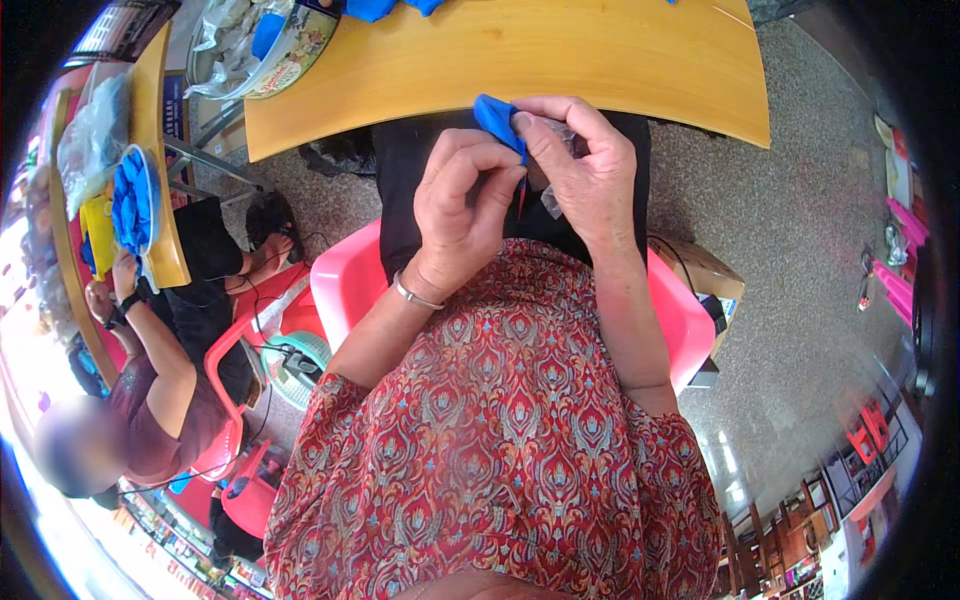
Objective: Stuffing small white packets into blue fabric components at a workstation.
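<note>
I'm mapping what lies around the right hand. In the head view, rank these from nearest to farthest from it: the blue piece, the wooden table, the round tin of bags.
1. blue piece: pinched at the right hand fingertips, touching.
2. wooden table: just beyond the hand, ahead.
3. round tin: far left end of the table, holding bags.

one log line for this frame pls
left hand: pinching blue piece | right hand: gripping same piece | wooden table: beyond hands

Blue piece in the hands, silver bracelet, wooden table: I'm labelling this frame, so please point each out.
blue piece (pixel 495 115), head view, on its bulge above the fingers.
silver bracelet (pixel 415 296), head view, on the band at the left wrist.
wooden table (pixel 600 50), head view, on bare top.
</note>
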Demonstrator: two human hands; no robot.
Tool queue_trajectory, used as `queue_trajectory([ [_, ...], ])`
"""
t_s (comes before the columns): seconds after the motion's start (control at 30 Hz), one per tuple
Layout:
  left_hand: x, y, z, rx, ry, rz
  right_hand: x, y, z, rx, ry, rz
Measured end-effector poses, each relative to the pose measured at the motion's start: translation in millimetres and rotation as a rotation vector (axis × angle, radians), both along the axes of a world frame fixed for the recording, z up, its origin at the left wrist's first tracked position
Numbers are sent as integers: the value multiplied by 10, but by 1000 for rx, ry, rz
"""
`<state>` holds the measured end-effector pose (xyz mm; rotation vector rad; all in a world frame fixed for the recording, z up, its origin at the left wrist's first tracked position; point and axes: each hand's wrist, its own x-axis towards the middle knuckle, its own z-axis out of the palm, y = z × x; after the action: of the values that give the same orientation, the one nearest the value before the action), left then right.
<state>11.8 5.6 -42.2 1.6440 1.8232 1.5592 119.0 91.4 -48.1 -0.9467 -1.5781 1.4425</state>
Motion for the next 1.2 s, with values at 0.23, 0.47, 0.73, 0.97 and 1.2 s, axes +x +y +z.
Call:
queue_trajectory([
  [0.23,-174,12,77,9,-215,146,98,91,90,-330,259,129],
  [0.47,-281,58,126,-294,-1155,-247,24,11,78,-171,136,41],
  [0.73,-130,26,-21,-127,-1388,-129,40,26,108,15,195,135],
  [0.97,-123,-8,47,-98,-1455,-67,45,59,125,369,75,314],
  [1.2,-142,19,92,-117,-1403,-56,43,-20,227,446,-134,312],
])
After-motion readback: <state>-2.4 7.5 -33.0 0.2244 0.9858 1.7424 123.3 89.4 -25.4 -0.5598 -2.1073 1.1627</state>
